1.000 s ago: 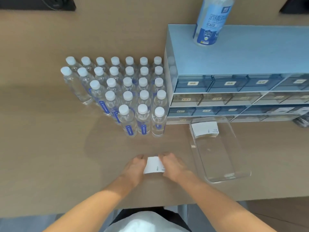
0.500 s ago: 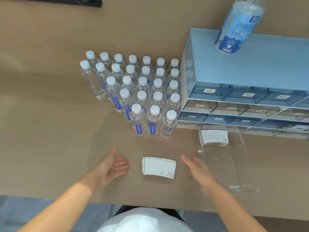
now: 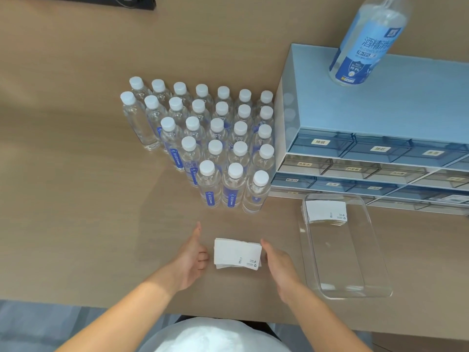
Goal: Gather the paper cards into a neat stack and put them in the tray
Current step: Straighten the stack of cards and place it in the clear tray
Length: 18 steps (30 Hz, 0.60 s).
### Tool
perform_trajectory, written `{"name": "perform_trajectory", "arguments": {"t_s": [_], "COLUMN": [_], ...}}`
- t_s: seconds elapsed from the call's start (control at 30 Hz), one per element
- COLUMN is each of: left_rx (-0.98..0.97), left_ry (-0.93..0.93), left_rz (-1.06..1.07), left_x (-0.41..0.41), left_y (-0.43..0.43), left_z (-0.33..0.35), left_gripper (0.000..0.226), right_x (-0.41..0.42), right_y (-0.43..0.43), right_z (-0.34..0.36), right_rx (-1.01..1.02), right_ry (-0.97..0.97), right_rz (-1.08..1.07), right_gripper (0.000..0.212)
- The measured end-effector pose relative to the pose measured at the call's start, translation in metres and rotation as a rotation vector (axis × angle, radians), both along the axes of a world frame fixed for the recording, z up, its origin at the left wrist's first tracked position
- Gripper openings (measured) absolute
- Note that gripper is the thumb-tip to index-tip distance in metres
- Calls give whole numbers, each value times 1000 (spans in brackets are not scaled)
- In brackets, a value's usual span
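A slightly uneven stack of white paper cards point(image 3: 237, 254) lies flat on the table near its front edge. My left hand point(image 3: 193, 259) is at the stack's left edge, thumb up and fingers curled, a small gap from the cards. Against the right edge rests the thumb of my right hand point(image 3: 278, 265). Neither hand lifts the stack. To the right lies a clear plastic tray point(image 3: 340, 255). A second stack of white cards point(image 3: 326, 210) sits at its far end.
Several water bottles with white caps point(image 3: 215, 148) stand in rows behind the cards. A blue drawer cabinet point(image 3: 380, 102) is at the back right, with a sanitiser bottle point(image 3: 365, 44) on top. The table's front edge runs just below my wrists.
A second ago both hands held the cards together. Half a second ago the stack lay on the table with my hands spread wide. Now both hands have closed in on its sides.
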<state>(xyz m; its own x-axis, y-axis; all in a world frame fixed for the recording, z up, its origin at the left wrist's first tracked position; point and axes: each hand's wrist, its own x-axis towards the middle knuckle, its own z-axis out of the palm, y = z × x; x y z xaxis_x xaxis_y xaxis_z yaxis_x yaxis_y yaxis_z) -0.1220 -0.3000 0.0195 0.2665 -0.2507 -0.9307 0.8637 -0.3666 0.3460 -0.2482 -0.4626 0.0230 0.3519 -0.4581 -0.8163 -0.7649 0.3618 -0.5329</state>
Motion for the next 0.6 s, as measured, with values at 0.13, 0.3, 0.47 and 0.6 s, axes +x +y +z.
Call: {"name": "perform_trajectory", "arguments": {"t_s": [0.13,0.3,0.47,0.6], "left_rx": [-20,14,37,-110], "left_ry": [-45,-116,-237,-414], "left_rz": [-69,-69,-216,-392], "left_x": [-13,-10,-8,-19], "left_y": [-9,-8,-1,16], "left_z": [-1,0,1,-3], "left_gripper": [85,78,51,22], "right_x": [3,-4,-10,-14], "right_y": [9,10,6,6], "right_z": [-3,-7,-7,-13], "right_rx": [-15,-31,9,69], "right_ry": [15,-2,-26,0], "right_rz": [86,103,112,53], "right_gripper": [38,22,17,12]}}
